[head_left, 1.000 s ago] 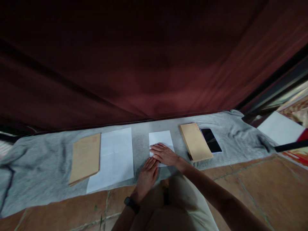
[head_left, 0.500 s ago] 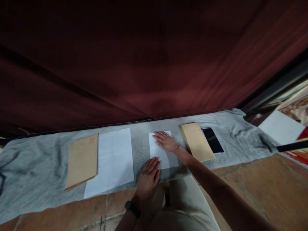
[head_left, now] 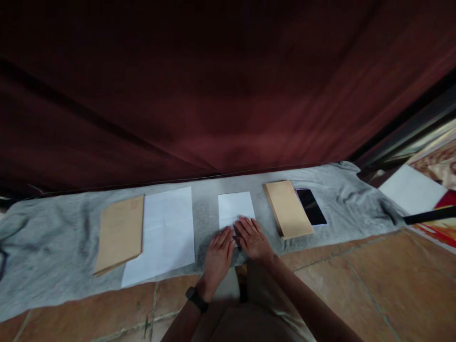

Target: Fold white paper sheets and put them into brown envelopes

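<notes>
A small folded white paper (head_left: pixel 235 207) lies on a grey cloth (head_left: pixel 53 237) spread over the floor. My left hand (head_left: pixel 218 254) rests flat at the paper's near left corner, fingers stretched out. My right hand (head_left: pixel 252 237) lies flat on the paper's near edge, fingers spread, right beside the left one. A black watch sits on my left wrist. To the left lie a larger white sheet (head_left: pixel 163 232) and a brown envelope (head_left: pixel 118 232). To the right lies a stack of brown envelopes (head_left: pixel 288 208).
A dark phone (head_left: pixel 311 206) lies beside the envelope stack. A dark red curtain (head_left: pixel 213 95) hangs behind the cloth. Brown floor tiles (head_left: pixel 374 280) run along the near side. A white sheet (head_left: pixel 409 190) and a dark bar (head_left: pixel 427 216) sit at the far right.
My right hand slid forward along the small paper to its far end, then drew back to the near edge beside my left hand. My left hand stayed at the near corner.
</notes>
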`<state>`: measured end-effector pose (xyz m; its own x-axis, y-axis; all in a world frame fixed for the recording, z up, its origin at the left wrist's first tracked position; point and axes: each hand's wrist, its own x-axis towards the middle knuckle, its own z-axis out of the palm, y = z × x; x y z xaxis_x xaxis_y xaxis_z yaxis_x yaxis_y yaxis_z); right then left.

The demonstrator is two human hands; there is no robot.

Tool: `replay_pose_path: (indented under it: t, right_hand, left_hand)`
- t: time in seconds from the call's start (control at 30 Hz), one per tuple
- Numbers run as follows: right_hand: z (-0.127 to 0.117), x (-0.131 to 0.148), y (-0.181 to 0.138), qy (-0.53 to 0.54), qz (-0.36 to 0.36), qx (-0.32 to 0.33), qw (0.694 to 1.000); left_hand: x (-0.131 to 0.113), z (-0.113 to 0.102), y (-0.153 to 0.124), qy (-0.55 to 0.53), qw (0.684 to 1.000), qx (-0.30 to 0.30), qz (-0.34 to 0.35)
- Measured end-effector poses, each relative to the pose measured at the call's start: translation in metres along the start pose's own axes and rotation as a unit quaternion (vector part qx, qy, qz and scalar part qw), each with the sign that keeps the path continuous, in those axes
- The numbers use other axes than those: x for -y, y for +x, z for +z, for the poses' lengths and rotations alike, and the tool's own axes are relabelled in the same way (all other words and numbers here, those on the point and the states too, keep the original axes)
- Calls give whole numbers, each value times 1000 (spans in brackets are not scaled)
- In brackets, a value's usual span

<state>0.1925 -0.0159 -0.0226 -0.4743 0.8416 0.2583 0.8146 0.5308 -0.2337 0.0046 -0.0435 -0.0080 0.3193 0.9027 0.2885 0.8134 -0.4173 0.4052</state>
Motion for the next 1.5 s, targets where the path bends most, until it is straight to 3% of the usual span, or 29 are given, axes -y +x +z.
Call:
replay_pose_path:
  t: [0.27, 0.47, 1.03, 1.33, 1.5]
  right_hand:
    - [4, 1, -12, -28, 14, -2, 1000]
    - [6, 4, -15, -37, 36, -30, 998]
    - [-2, -11, -43, -42, 80, -54, 994]
    - [-3, -18, -55, -56, 90, -61, 992]
    - [-5, -22, -60, -49, 71, -52, 995]
  left_hand:
    - [-25, 29, 41, 39, 999, 24, -25]
    - [-16, 25, 23, 85, 995, 19, -53]
    - [-7, 10, -12, 79, 989, -44, -119]
    - [-2, 1, -28, 86, 989, -42, -111]
    - [11, -10, -29, 52, 996, -1, -76]
